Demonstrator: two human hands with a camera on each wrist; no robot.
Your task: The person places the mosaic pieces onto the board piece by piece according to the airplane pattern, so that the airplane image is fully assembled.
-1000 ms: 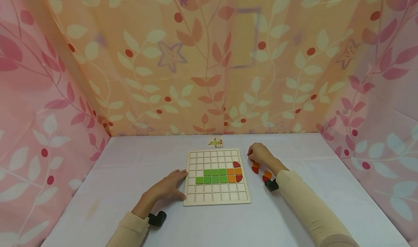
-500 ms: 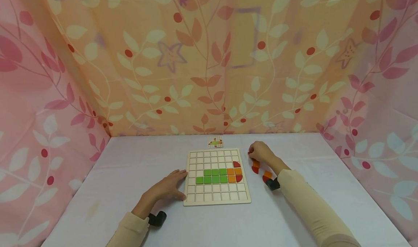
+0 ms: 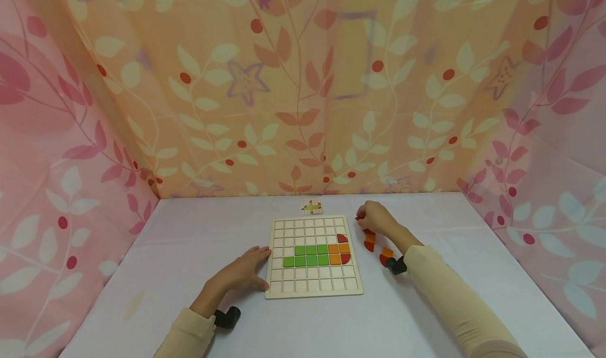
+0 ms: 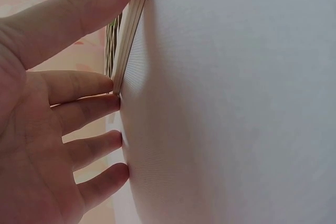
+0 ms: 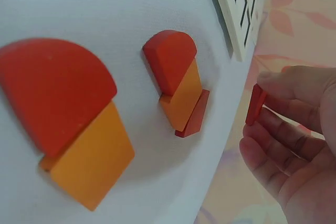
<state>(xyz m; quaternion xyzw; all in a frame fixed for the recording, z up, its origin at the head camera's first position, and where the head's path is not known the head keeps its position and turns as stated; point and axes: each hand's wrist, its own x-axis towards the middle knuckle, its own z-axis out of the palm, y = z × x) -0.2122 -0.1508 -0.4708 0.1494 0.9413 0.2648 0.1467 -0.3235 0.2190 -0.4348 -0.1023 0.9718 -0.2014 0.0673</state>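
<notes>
My right hand (image 3: 376, 217) pinches a thin red block (image 5: 255, 104) between thumb and fingers, just right of the board's far corner. On the wooden grid board (image 3: 314, 285) lie several green squares (image 3: 312, 260) in a band, then 3 orange squares (image 3: 334, 249) and two rounded red pieces (image 3: 345, 259) at the right end. Spread fingers of my left hand (image 3: 241, 269) rest against the board's left edge, thumb near its front corner. Below my right hand, in the right wrist view, an orange block (image 5: 181, 98) lies among red ones, one of them rounded (image 5: 170, 59).
Nearer the right wrist, another orange block (image 3: 387, 252) lies against a rounded red block (image 5: 58, 90). A small pattern card (image 3: 311, 206) lies behind the board. Patterned cloth (image 3: 246, 126) walls the back and sides of the white table (image 3: 203, 231).
My right hand has shifted slightly left and away from me, carrying the red block toward the board's far right corner. My left hand stays at the board's edge.
</notes>
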